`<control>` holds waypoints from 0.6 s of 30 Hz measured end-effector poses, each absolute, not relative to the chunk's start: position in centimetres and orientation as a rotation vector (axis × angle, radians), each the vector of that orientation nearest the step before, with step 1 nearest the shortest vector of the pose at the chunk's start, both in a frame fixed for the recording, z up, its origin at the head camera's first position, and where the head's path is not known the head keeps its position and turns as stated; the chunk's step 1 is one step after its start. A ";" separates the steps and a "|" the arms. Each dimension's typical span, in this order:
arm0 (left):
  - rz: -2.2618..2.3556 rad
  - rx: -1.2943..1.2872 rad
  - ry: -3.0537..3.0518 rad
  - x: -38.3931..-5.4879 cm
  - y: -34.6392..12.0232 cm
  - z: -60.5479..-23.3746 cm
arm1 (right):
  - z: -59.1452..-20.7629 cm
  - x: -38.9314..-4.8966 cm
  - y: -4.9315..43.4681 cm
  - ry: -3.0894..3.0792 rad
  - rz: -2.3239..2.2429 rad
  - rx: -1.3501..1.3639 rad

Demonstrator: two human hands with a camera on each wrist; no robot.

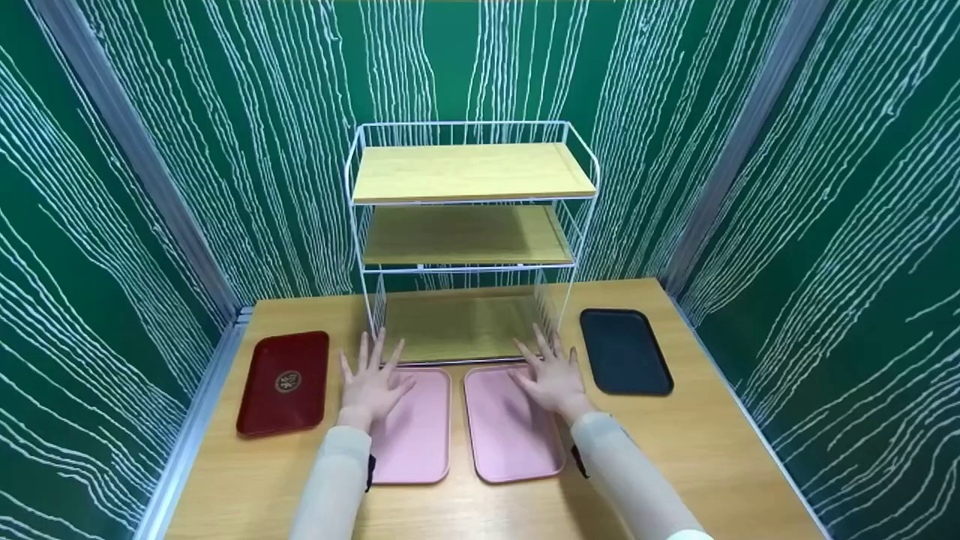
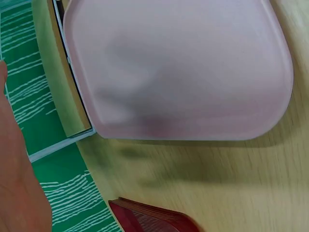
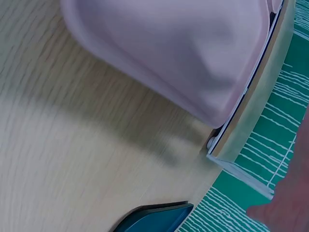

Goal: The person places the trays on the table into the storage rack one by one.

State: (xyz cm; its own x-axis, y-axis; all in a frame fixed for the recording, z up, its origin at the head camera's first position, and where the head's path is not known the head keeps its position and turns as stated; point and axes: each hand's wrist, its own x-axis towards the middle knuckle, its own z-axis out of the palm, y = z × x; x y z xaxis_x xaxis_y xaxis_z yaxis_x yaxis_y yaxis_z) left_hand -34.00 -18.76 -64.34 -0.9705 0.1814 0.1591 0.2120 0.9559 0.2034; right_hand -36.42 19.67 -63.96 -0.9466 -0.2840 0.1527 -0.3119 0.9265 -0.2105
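Two pink trays lie side by side in front of the rack in the head view. Over the outer part of the left pink tray (image 1: pixel 420 427) is my left hand (image 1: pixel 371 386), its fingers spread and nothing held. My right hand (image 1: pixel 553 379), also with spread fingers and holding nothing, is over the right pink tray (image 1: pixel 506 435). Both hands cast shadows on the trays, seen in the wrist views, and seem to hover above them. A dark red tray (image 1: pixel 270 397) with a round emblem lies left of my left hand. To the right of my right hand lies a black tray (image 1: pixel 626 351).
A white wire rack (image 1: pixel 469 268) with three wooden shelves stands behind the pink trays. Its top shelf (image 1: pixel 472 171) and lower boards hold nothing visible. Green walls (image 1: pixel 847 187) with white wavy lines surround the wooden table (image 1: pixel 465 514) at the back and sides.
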 end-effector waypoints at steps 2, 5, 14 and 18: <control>-0.367 -0.333 -2.940 -33.9 -18.6 -63.9 | -63.9 -36.4 20.3 -2.964 0.400 0.471; -0.455 -0.383 -2.882 -33.5 -18.4 -63.3 | -63.7 -36.4 21.3 -2.940 0.450 0.481; -0.720 -0.450 -2.741 -32.5 -18.6 -61.3 | -63.0 -35.4 23.9 -2.963 0.579 0.469; -0.894 -0.443 -2.640 -32.0 -19.3 -60.3 | -62.7 -35.2 25.1 -2.977 0.674 0.487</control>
State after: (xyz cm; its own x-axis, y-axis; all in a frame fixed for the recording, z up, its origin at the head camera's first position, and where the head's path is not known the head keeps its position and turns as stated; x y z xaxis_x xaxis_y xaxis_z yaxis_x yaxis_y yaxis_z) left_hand -31.98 -19.25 -60.32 -0.9013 0.1870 0.3909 0.3860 0.7562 0.5284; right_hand -35.24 25.06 -62.71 -0.9491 -0.2923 0.1171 -0.3142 0.8554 -0.4118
